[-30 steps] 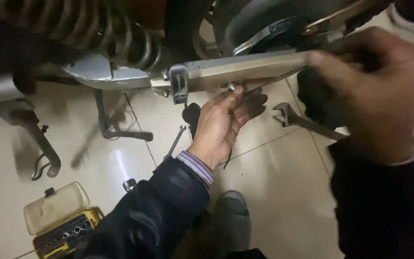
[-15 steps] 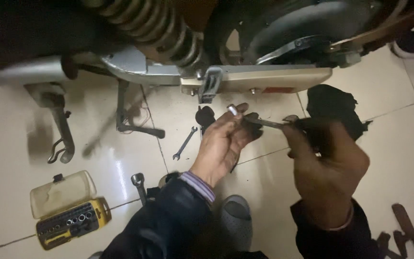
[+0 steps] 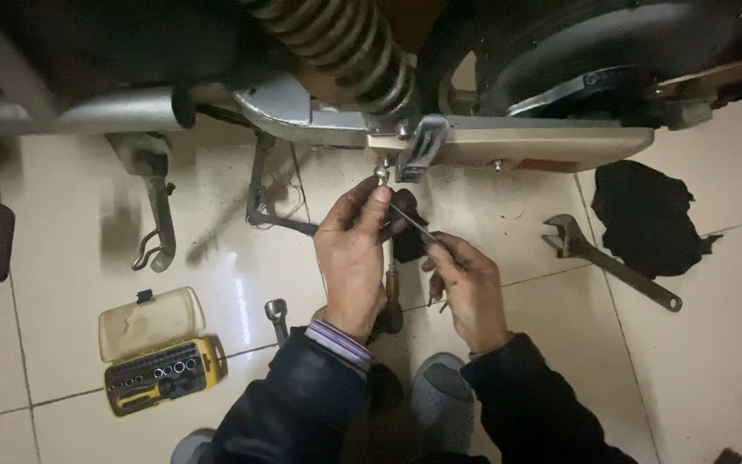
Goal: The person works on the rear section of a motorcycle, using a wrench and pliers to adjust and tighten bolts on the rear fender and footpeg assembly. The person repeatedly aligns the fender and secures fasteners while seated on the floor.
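Left hand [image 3: 352, 258] is now pinching a small bolt [image 3: 381, 174] up under the beige bar [image 3: 526, 146], higher than 0.5 s ago. Right hand [image 3: 470, 292] is gripping a thin tool [image 3: 412, 221], having dropped lower & closer in. Wrench [image 3: 611, 262] is lying on the floor [image 3: 714, 344].

Glossy cream tiled floor [image 3: 714, 344], dark grout lines, lamp glare, dim light overhead
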